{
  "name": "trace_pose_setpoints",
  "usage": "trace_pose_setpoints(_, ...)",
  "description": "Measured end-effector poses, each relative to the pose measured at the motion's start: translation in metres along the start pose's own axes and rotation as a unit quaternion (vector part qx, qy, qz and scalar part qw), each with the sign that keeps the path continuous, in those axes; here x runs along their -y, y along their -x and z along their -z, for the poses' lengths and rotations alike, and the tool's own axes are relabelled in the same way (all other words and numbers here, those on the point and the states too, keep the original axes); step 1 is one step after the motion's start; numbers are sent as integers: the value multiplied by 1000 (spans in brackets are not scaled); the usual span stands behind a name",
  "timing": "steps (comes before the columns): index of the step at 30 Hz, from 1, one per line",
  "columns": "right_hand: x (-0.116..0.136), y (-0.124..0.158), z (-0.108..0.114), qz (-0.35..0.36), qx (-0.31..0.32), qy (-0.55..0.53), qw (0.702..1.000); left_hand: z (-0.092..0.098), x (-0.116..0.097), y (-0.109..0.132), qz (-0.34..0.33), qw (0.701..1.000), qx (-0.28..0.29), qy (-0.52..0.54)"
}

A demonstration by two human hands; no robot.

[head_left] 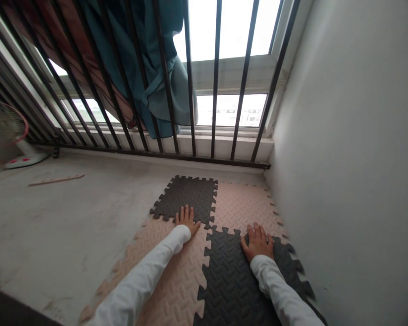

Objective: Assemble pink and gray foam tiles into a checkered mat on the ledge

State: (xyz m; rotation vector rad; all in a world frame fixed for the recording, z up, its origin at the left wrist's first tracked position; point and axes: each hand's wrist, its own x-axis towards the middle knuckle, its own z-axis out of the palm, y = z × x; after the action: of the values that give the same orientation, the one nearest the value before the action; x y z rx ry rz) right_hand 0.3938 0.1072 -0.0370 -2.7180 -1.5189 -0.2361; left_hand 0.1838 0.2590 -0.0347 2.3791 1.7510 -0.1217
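Observation:
Both hands lie on foam puzzle mats joined in a checker pattern on the floor. My left hand (187, 219), fingers spread, rests across the seam between the far dark grey mat (193, 192) and the near pink mat (177, 276). Flat on the far edge of the near dark grey mat (231, 276) is my right hand (257, 242), its fingertips by the seam with the far pink mat (246, 206). Neither hand holds anything. White sleeves cover both forearms and hide parts of the near mats.
A white wall (353, 158) runs along the right side. Dark metal railing (212, 113) stands before the windows at the back, with a blue curtain (170, 86) behind it. On the left are a fan (27, 158) and a thin wooden strip (56, 180) on the concrete floor (71, 226).

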Motion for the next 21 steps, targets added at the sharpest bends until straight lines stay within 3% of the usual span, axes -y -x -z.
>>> trace_pose_setpoints(2,0,0,0,3,-4,-2,1000,-2,23,16,108,993,-40,-27)
trace_pose_setpoints(4,-1,0,1,7,-2,-6,1000,-1,39,26,165,984,-59,-34)
trace_pose_setpoints(13,0,0,1,8,-3,4,1000,33,56,27,144,989,-12,-43)
trace_pose_setpoints(21,-1,0,2,7,2,-10,1000,40,57,12,198,979,12,-54)
